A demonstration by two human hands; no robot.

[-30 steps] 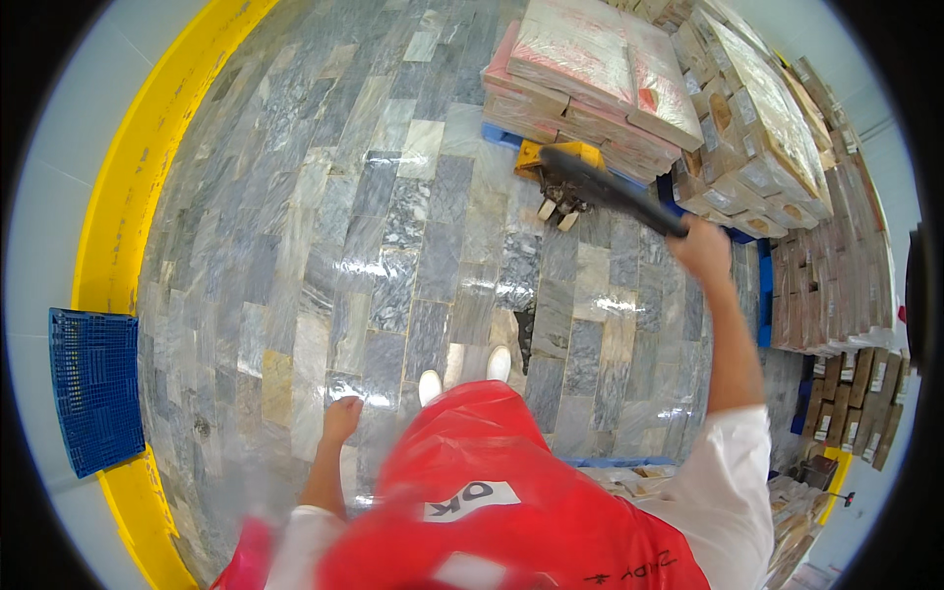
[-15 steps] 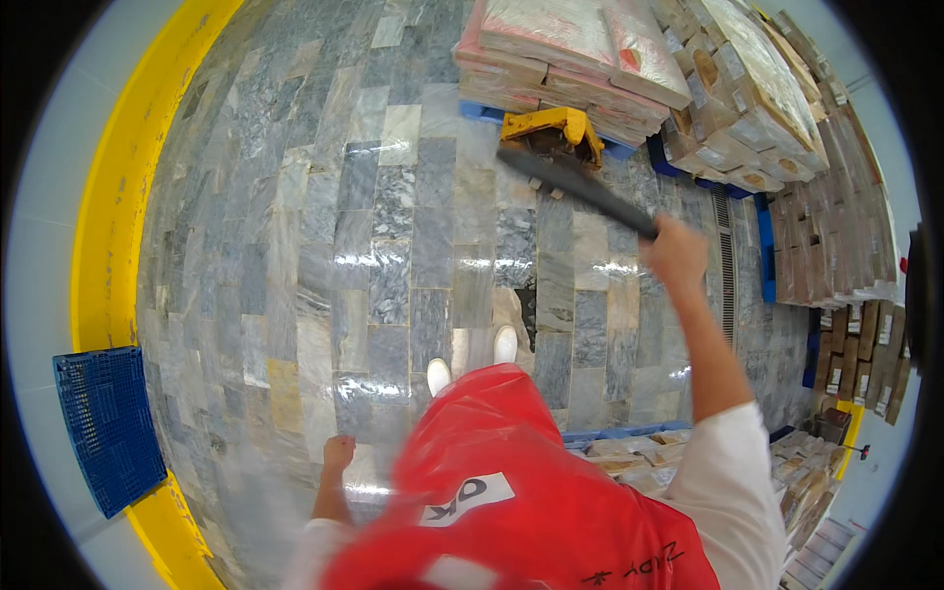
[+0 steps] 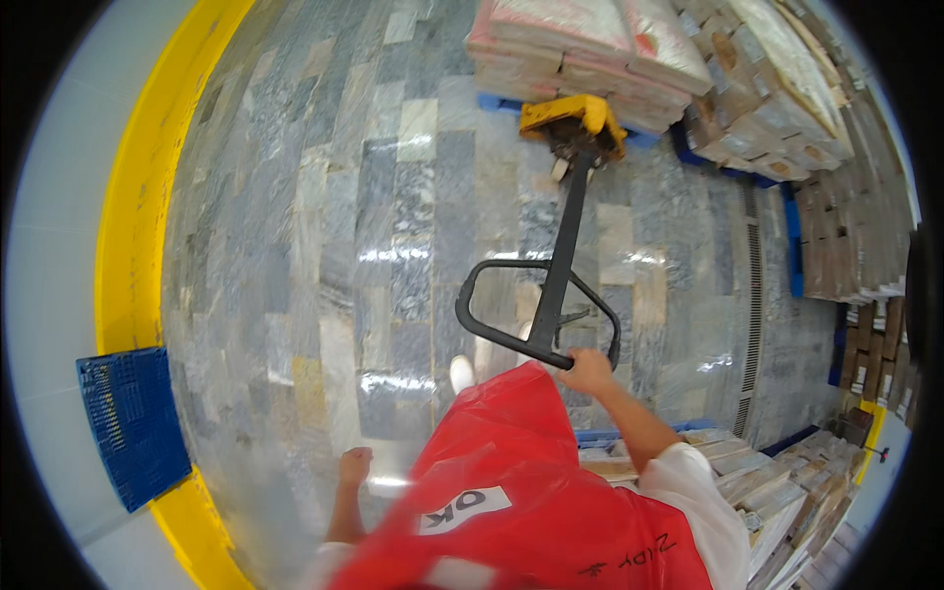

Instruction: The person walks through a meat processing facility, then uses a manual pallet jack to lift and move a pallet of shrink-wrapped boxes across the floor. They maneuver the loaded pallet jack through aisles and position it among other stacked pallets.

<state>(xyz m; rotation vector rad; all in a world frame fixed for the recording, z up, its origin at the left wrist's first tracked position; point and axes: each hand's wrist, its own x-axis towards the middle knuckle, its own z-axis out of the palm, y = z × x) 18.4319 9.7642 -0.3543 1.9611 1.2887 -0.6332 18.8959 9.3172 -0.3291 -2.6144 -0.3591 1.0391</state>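
Now that the black handle (image 3: 563,241) has come down: its whole loop (image 3: 460,303) shows, leaning in toward the red apron (image 3: 531,462), where half a second ago I saw it nearly edge-on and reaching farther out.

Right hand (image 3: 590,373): it has come in with the handle, from well out at the side to just in front of the apron; its grip is clamped on the right end of the loop's near bar.

Hold on the jack: as I judge it, the handle is now low and close to the body, in a one-handed hold.

Left hand (image 3: 355,466): hanging over the floor (image 3: 285,197), well apart from the handle, with nothing visible in it; whether its grip is together or apart I cannot tell.

Yellow jack body (image 3: 573,116): on the floor, at the near edge of a blue pallet (image 3: 501,102) under a film-wrapped, pink-tinged stack (image 3: 590,74); its forks are hidden from me.

Handle's look: a straight, dull black shaft running from the jack body to a rounded loop, with a small lever (image 3: 575,317) inside it.

Floor's left edge: a yellow curb (image 3: 133,226) follows it, and a grid-patterned blue panel (image 3: 135,423) stands there against the wall.
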